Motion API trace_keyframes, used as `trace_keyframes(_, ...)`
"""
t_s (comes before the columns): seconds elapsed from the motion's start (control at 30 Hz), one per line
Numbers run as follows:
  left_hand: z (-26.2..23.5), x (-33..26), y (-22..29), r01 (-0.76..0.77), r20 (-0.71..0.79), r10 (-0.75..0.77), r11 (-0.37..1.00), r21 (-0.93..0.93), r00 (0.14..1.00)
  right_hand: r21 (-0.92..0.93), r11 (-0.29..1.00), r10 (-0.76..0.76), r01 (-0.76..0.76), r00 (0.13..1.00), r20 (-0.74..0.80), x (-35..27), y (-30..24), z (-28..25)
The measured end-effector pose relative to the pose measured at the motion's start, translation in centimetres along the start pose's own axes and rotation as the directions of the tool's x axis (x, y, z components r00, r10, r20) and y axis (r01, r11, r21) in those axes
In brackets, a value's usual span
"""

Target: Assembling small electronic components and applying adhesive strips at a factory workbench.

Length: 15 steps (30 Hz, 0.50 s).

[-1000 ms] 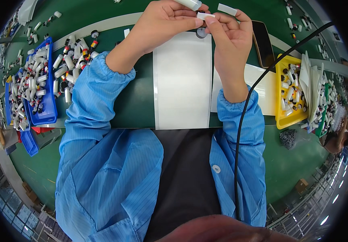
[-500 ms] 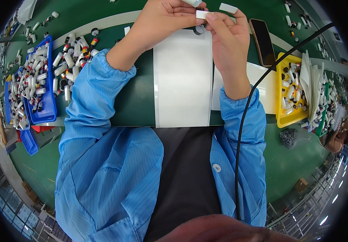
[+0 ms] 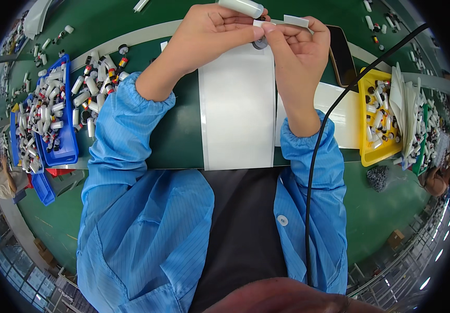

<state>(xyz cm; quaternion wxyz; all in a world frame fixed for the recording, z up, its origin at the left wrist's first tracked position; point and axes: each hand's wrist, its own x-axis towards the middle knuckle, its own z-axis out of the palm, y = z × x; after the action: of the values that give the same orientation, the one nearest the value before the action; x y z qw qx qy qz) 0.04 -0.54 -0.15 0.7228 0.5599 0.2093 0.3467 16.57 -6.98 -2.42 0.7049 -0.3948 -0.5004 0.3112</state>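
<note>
At the top middle, my left hand [image 3: 212, 34] is closed round a small white cylinder [image 3: 243, 7], whose rounded end sticks out above the fingers. My right hand [image 3: 300, 52] pinches a small white label [image 3: 259, 23] between thumb and fingertip, close against my left fingertips. A second white label [image 3: 296, 21] stands out from its other fingers. Just below the meeting fingertips shows a dark round cap [image 3: 260, 43]; whether it belongs to the held cylinder is hidden. Beneath both hands lies a long white label sheet [image 3: 238, 115], reaching the table's near edge.
To the left, a heap of white cylinders [image 3: 92, 86] lies beside blue trays [image 3: 68, 141] full of them. On the right are a phone [image 3: 343, 57], another white sheet [image 3: 340, 120] and a yellow tray [image 3: 381, 154] holding more cylinders. A black cable [image 3: 316, 146] crosses over my right sleeve.
The small label has come closer to my left fingertips and shows less. The white cylinder's end has tipped slightly lower. The whole view has shifted slightly.
</note>
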Motion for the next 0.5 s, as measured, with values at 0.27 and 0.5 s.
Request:
trace_keyframes(0.27,0.5,-0.8,1.0,-0.055,-0.064,0.070,0.975,0.217,0.995,-0.309,0.947,-0.098,0.088,0.995,-0.016,-0.2,-0.9,-0.2)
trace_keyframes(0.5,0.5,-1.9,2.5,0.000,0.140,-0.002,1.000,0.009,0.990,0.365,0.668,0.530,-0.648,0.759,0.378,0.7,-2.0,-1.4)
